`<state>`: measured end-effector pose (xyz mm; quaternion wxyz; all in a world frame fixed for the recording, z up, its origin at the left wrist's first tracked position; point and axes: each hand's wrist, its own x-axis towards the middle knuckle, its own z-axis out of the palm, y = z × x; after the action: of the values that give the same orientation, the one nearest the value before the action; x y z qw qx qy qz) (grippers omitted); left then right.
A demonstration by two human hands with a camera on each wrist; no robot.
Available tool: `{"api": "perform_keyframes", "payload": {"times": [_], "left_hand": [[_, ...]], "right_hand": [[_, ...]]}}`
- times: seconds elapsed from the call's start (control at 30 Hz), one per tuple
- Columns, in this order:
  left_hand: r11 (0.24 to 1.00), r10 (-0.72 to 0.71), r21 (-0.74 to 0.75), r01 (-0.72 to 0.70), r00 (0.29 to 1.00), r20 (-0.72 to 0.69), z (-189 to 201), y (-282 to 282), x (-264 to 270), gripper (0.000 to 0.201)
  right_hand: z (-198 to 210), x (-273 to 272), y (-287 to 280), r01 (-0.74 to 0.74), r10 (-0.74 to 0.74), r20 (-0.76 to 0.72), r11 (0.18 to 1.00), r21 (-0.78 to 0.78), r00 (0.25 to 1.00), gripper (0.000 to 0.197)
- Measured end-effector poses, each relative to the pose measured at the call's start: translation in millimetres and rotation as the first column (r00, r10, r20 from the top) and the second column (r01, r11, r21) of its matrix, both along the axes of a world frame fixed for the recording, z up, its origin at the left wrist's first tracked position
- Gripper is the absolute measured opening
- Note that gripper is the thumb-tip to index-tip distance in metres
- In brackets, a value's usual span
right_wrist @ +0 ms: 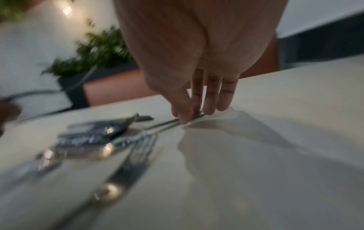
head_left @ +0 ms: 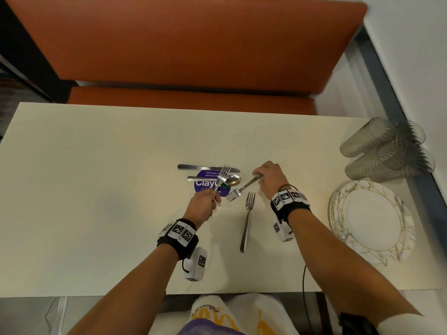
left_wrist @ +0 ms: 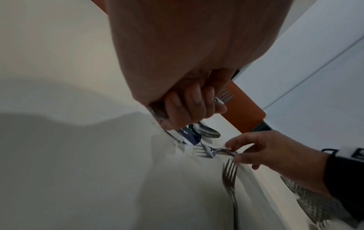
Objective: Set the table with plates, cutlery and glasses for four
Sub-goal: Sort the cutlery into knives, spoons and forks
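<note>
My left hand (head_left: pixel 214 198) grips the handle of a steel fork (head_left: pixel 223 174), tines raised over the cutlery pile; the left wrist view shows my fingers (left_wrist: pixel 189 105) curled round it. My right hand (head_left: pixel 260 176) pinches the handle end of a second fork (head_left: pixel 242 188), whose tines rest on the table (head_left: pixel 96 153). In the right wrist view thumb and fingertips (right_wrist: pixel 189 116) close on that handle. A third fork (head_left: pixel 247 218) lies loose nearer me. A knife (head_left: pixel 193 167) and a spoon (head_left: pixel 232 180) lie across a purple sticker (head_left: pixel 205 187).
Several clear ribbed glasses (head_left: pixel 384 148) stand grouped at the table's right edge. A stack of white gold-lined plates (head_left: pixel 370 221) sits just in front of them. An orange bench (head_left: pixel 181 44) runs behind the table's far edge. A wall lies to the right.
</note>
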<state>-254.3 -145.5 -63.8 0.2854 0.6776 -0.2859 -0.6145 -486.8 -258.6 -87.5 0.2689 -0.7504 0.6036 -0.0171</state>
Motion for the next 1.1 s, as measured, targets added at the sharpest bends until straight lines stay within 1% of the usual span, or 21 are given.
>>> {"api": "perform_keyframes", "payload": {"times": [0.13, 0.23, 0.3, 0.37, 0.43, 0.5, 0.6, 0.63, 0.7, 0.73, 0.8, 0.87, 0.9, 0.97, 1.03, 1.07, 1.1], "left_hand": [[0.999, 0.039, 0.007, -0.039, 0.999, -0.019, 2, -8, -4, 0.03], [0.995, 0.1, -0.022, -0.101, 0.994, -0.044, 3, -15, -9, 0.028], [0.987, 0.135, -0.09, -0.133, 0.991, 0.023, -1, -19, -9, 0.029], [0.973, 0.178, -0.167, -0.158, 0.978, 0.112, -2, -22, -7, 0.034], [0.958, 0.249, -0.182, -0.224, 0.96, 0.129, 3, -25, -4, 0.035], [0.944, 0.303, -0.171, -0.283, 0.947, 0.105, 10, -29, 0, 0.031], [0.951, 0.257, -0.191, -0.245, 0.965, 0.042, 24, -30, -3, 0.017], [0.95, 0.238, -0.216, -0.228, 0.971, 0.023, 27, -29, -5, 0.019], [0.933, 0.232, -0.29, -0.213, 0.972, 0.032, 33, -29, -9, 0.021], [0.92, 0.232, -0.334, -0.204, 0.972, 0.046, 36, -28, -11, 0.019], [0.905, 0.238, -0.373, -0.204, 0.97, 0.046, 35, -27, -10, 0.015], [0.903, 0.239, -0.375, -0.212, 0.971, 0.028, 36, -23, -5, 0.016], [0.904, 0.232, -0.372, -0.209, 0.973, 0.018, 37, -20, -3, 0.017], [0.909, 0.208, -0.369, -0.194, 0.978, -0.002, 37, -15, 1, 0.017], [0.914, 0.155, -0.384, -0.13, 0.987, 0.032, 38, -8, 4, 0.013], [0.914, 0.117, -0.398, -0.08, 0.991, 0.07, 38, -5, 5, 0.013], [0.916, 0.08, -0.401, -0.036, 0.992, 0.094, 35, -2, 6, 0.013]], "right_hand": [[-3, -6, -8, -0.172, 0.172, -0.076, 0.985, 0.006, 0.982, 0.017], [3, -5, -16, -0.274, 0.279, -0.089, 0.96, 0.065, 0.956, 0.011], [11, -5, -22, -0.321, 0.337, -0.103, 0.935, 0.149, 0.936, 0.009], [21, -6, -26, -0.321, 0.342, -0.092, 0.929, 0.185, 0.935, 0.011], [34, -9, -26, -0.271, 0.279, -0.031, 0.949, 0.163, 0.96, 0.008], [47, -8, -20, -0.162, 0.152, 0.091, 0.98, 0.115, 0.984, 0.007], [67, 8, 1, -0.024, 0.007, 0.247, 0.998, 0.066, 0.969, 0.01], [72, 17, 10, 0.0, -0.022, 0.282, 0.997, 0.078, 0.959, 0.01], [78, 36, 31, 0.037, -0.086, 0.354, 0.989, 0.141, 0.931, 0.01], [78, 45, 42, 0.054, -0.124, 0.396, 0.981, 0.185, 0.91, 0.01], [75, 60, 61, 0.055, -0.175, 0.469, 0.965, 0.257, 0.866, 0.01], [73, 69, 71, 0.049, -0.172, 0.484, 0.965, 0.256, 0.858, 0.011], [73, 72, 72, 0.069, -0.167, 0.473, 0.974, 0.217, 0.865, 0.012], [79, 76, 68, 0.182, -0.221, 0.47, 0.975, 0.128, 0.855, 0.016], [90, 81, 63, 0.27, -0.263, 0.528, 0.961, 0.067, 0.808, 0.017], [94, 86, 61, 0.271, -0.247, 0.541, 0.962, 0.036, 0.804, 0.017], [97, 91, 60, 0.257, -0.221, 0.535, 0.966, 0.008, 0.816, 0.016]]}}
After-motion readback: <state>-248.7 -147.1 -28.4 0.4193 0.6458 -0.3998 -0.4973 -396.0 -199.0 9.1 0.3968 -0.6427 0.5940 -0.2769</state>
